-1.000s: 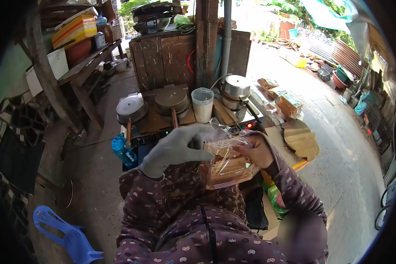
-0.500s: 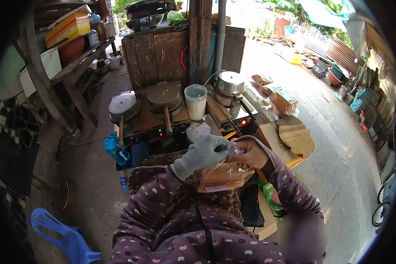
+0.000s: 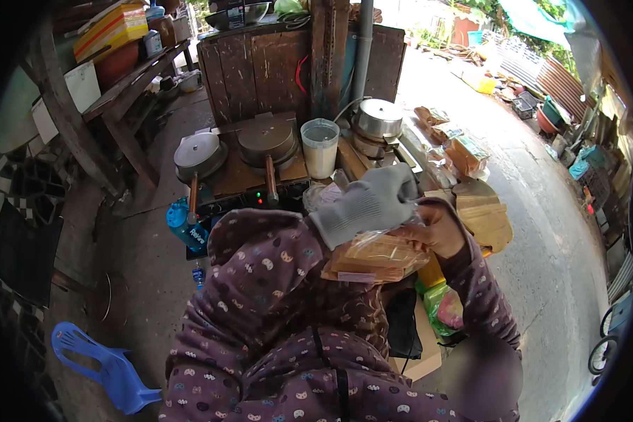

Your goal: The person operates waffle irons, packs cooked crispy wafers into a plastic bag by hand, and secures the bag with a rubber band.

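Note:
A clear plastic bag (image 3: 376, 261) packed with flat, light-brown pieces rests at my lap, a pale label strip along its near edge. My left hand (image 3: 376, 199), in a grey knit glove, is closed at the bag's gathered top; its fingertips are partly hidden. Bare and pinching, my right hand (image 3: 439, 231) grips the plastic at the bag's upper right corner. Just beyond the gloved hand, a crumpled clear plastic wrapper (image 3: 323, 195) lies by a tall tub (image 3: 321, 149) of pale liquid.
Two round, long-handled pans (image 3: 198, 153) (image 3: 267, 141) stand on the cooker to the left. A metal pot (image 3: 378, 121) sits at right, near more bagged packs (image 3: 468, 155) and cardboard (image 3: 482, 214). A blue bottle (image 3: 186, 226) stands left; a blue plastic chair (image 3: 105, 369) is lower left.
Both hands have moved to the right and a little away from me, with the bag's top between them. The bag has shifted slightly up and right. My view has tilted downward.

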Demonstrator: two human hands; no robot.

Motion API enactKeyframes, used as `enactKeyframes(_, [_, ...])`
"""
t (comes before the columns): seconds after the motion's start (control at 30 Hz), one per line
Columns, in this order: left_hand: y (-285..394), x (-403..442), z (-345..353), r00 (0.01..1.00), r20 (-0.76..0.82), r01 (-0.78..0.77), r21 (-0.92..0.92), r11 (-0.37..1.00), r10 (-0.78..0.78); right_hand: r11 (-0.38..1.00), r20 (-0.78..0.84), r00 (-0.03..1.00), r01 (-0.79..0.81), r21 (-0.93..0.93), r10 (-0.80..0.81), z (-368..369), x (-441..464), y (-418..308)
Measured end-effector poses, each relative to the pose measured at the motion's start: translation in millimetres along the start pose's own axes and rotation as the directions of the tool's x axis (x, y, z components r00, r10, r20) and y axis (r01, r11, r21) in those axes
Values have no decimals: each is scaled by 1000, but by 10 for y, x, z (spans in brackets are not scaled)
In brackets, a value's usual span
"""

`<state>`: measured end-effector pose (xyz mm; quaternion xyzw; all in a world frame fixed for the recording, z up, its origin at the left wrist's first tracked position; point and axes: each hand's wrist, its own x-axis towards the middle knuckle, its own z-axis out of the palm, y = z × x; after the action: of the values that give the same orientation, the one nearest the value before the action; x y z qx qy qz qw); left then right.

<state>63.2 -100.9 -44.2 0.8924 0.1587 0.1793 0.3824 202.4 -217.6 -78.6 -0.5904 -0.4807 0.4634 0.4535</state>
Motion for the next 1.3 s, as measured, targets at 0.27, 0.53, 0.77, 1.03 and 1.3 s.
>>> enactKeyframes(0.27, [-120,502,-383,966,84,-184,-433,883,243,997,-600,798,25,-66,-60,-433,-364,-93])
enactKeyframes(0.53, [-1898,599,-34,934,-126,181,-640,747,-334,997,-932,355,13,-78,-78,-1257,-1311,682])
enactKeyframes(0.77, [-3591,545,844,883,-187,468,270,842,-431,976,-982,190,-216,-20,22,-1730,-1940,1416])
enactKeyframes(1.03, [-4121,390,1197,806,-285,576,582,574,-519,984,-983,164,-172,54,83,-1747,-1865,1752])
enactKeyframes(1.3, [-4077,257,937,803,-333,595,396,700,-494,994,-959,274,-92,54,77,-1600,-1308,1670])
